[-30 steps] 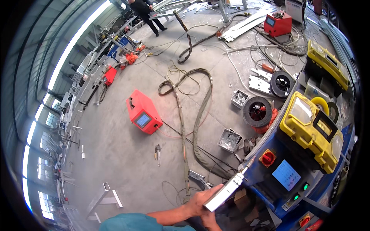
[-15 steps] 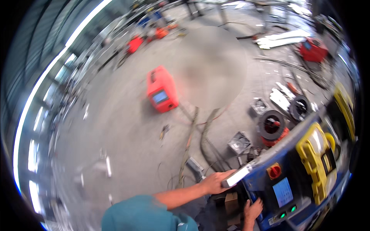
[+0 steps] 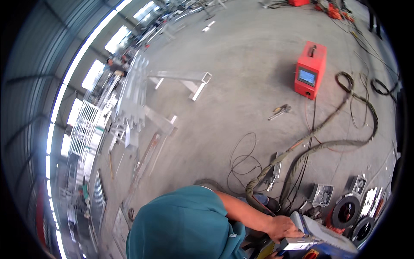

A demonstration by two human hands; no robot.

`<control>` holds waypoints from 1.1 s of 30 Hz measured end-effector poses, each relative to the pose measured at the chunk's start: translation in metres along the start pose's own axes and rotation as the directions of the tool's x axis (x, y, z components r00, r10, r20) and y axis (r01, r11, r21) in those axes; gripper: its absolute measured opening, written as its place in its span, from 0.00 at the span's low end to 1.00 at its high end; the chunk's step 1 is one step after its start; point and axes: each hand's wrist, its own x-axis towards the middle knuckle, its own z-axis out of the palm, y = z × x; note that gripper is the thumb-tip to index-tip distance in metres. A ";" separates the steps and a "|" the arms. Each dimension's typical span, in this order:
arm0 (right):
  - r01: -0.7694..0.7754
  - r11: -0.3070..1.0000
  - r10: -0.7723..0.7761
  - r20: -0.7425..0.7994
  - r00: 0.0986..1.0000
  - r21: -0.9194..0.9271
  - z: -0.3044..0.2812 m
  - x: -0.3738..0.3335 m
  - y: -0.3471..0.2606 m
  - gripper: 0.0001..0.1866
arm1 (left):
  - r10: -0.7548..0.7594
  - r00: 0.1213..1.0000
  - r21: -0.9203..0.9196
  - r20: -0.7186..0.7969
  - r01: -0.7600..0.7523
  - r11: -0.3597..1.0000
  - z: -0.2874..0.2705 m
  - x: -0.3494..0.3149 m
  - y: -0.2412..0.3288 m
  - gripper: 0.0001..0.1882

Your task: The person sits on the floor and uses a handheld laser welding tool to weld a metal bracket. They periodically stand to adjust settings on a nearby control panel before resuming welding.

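Note:
My left hand (image 3: 284, 228) reaches out from a teal sleeve (image 3: 181, 220) to the lower right. Its fingers are bent over a silvery rectangular metal piece (image 3: 296, 244) at the edge of a blue machine (image 3: 338, 247). Only a small part of my right hand (image 3: 273, 255) shows at the lower edge, close below the left one. Its fingers are hidden. Beside the metal piece, a red rotary switch (image 3: 311, 254) on a yellow plate is cut off by the picture's edge.
Thick sheathed cables (image 3: 302, 144) loop over the floor toward a red box-shaped unit (image 3: 311, 64) with a screen. Right of me are an open metal box (image 3: 322, 195) and a black spool (image 3: 345, 211). Metal profiles (image 3: 134, 93) and a trestle (image 3: 183, 77) stand at left.
My view has swung left, so the red unit appears farther right. The blue machine's screen and yellow frame have left the picture. Most of my right hand has dropped from view.

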 end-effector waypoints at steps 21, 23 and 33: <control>-0.417 0.901 0.401 0.139 0.906 0.122 0.012 0.008 0.024 0.20 | -0.066 0.997 -0.154 0.030 0.070 0.986 -0.018 0.016 0.028 0.45; -0.448 0.889 0.427 0.181 0.886 0.099 -0.003 0.004 0.038 0.20 | -0.012 0.999 -0.213 0.039 0.020 0.977 -0.008 0.035 0.031 0.44; -0.521 0.820 0.447 0.306 0.841 0.235 0.012 0.001 -0.018 0.21 | 0.012 0.997 -0.218 0.077 0.005 0.976 0.003 0.046 -0.003 0.33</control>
